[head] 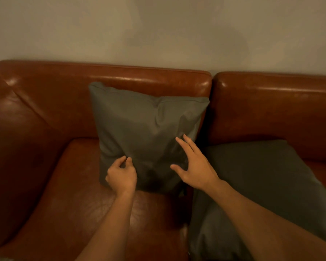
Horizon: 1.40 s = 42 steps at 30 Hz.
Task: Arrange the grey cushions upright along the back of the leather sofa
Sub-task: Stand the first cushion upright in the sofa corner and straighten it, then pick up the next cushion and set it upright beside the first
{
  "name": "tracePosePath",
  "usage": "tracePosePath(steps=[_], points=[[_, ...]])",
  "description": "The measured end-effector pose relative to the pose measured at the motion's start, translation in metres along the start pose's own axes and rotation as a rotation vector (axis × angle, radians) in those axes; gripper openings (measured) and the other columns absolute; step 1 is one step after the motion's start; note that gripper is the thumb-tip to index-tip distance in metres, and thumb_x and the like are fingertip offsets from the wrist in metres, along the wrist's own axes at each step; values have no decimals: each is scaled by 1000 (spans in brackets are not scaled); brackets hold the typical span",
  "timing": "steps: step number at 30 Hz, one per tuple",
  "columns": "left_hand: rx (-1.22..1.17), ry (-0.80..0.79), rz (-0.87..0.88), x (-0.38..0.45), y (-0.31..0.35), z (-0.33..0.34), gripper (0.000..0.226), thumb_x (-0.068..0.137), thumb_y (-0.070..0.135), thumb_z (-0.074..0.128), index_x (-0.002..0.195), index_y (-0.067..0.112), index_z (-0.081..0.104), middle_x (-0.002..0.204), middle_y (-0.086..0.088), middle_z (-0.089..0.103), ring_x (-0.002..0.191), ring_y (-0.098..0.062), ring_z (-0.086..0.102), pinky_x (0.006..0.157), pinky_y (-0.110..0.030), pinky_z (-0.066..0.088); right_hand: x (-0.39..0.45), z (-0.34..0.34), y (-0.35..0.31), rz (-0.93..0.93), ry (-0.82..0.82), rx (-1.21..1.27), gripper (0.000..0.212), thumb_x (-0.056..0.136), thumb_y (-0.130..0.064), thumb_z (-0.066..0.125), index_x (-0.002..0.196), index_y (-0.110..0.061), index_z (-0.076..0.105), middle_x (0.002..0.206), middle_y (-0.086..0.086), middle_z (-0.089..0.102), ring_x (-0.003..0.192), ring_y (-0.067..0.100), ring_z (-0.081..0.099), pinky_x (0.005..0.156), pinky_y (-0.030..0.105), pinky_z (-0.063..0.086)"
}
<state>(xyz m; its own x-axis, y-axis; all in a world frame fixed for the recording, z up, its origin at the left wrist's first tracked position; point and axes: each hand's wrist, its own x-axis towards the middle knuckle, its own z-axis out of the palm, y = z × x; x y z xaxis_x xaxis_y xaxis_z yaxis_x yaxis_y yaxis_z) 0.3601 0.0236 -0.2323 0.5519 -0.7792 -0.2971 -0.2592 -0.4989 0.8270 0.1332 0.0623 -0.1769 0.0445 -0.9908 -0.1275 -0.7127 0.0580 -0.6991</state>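
A grey cushion point(143, 125) stands upright against the left back section of the brown leather sofa point(120, 80). My left hand point(121, 176) is at its lower left part, fingers curled and pinching the fabric. My right hand point(194, 166) rests on its lower right part with the fingers spread apart, holding nothing. A second grey cushion point(256, 189) lies flat on the right seat, partly under my right forearm.
The sofa's left armrest point(13, 147) rises at the left. The left seat point(79, 194) shows bare leather in front of the upright cushion. The right back section point(275, 102) is uncovered. A plain wall point(158, 31) is behind the sofa.
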Motion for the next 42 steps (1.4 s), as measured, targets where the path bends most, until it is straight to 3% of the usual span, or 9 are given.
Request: tracePosePath(steps=[6, 11, 19, 23, 27, 29, 33, 36, 42], points=[[-10, 11, -41, -72, 10, 18, 25, 86, 24, 68, 108, 15, 77, 103, -12, 79, 94, -36, 76, 98, -48, 56, -37, -40, 31, 137, -15, -44, 78, 92, -40, 69, 157, -27, 29, 168, -1, 21, 156, 20, 14, 125, 43, 19], [93, -187, -114, -123, 6, 57, 22, 87, 18, 71, 109, 16, 75, 100, -13, 78, 96, -39, 74, 95, -51, 57, -76, -90, 74, 289, 31, -168, 72, 92, -41, 66, 155, -26, 35, 165, 4, 30, 155, 24, 18, 124, 48, 17], [174, -667, -438, -176, 24, 95, 72, 91, 45, 70, 147, 4, 49, 146, -13, 57, 131, -35, 56, 110, -42, 46, -122, -167, 130, 703, 24, -338, 79, 88, -65, 57, 153, -26, 36, 163, 5, 32, 152, 34, 24, 117, 65, 22], [207, -751, -495, -187, 35, 104, 89, 82, 56, 76, 149, 6, 47, 147, -14, 56, 131, -36, 55, 110, -45, 45, -136, -192, 160, 997, 27, -21, 131, 48, -94, 63, 155, -26, 28, 160, 10, 33, 143, 40, 36, 111, 62, 38], [221, -764, -512, -195, 41, 108, 91, 80, 54, 79, 150, 6, 45, 147, -16, 55, 129, -38, 55, 111, -47, 44, -147, -203, 180, 1121, 112, 321, 131, 55, -66, 88, 157, -15, 23, 154, 15, 41, 134, 40, 48, 102, 50, 48], [207, -743, -470, -202, 47, 110, 91, 80, 51, 80, 151, 7, 44, 147, -14, 55, 128, -37, 56, 107, -46, 45, -149, -207, 184, 1120, 103, 395, 123, 57, -55, 93, 154, -12, 30, 150, 16, 46, 129, 40, 53, 100, 50, 50], [139, -697, -339, -217, 63, 113, 69, 84, 36, 81, 141, 9, 55, 133, -12, 64, 109, -30, 61, 97, -42, 49, -154, -220, 187, 1016, 155, 509, 77, 64, -40, 94, 126, -14, 57, 117, 10, 65, 95, 28, 64, 87, 42, 53], [129, -656, -272, -227, 65, 111, 59, 81, 37, 84, 131, 13, 64, 117, -5, 68, 109, -29, 66, 103, -44, 52, -164, -226, 193, 994, 170, 491, 95, 58, -47, 95, 136, -13, 53, 133, 10, 61, 112, 33, 63, 96, 47, 53], [-4, -568, -84, -253, 71, 101, 45, 81, 32, 84, 123, 21, 71, 116, 1, 74, 108, -23, 69, 101, -45, 55, -186, -238, 190, 769, 327, 458, 87, 70, -45, 88, 144, -19, 48, 142, 6, 58, 125, 31, 57, 98, 40, 48]])
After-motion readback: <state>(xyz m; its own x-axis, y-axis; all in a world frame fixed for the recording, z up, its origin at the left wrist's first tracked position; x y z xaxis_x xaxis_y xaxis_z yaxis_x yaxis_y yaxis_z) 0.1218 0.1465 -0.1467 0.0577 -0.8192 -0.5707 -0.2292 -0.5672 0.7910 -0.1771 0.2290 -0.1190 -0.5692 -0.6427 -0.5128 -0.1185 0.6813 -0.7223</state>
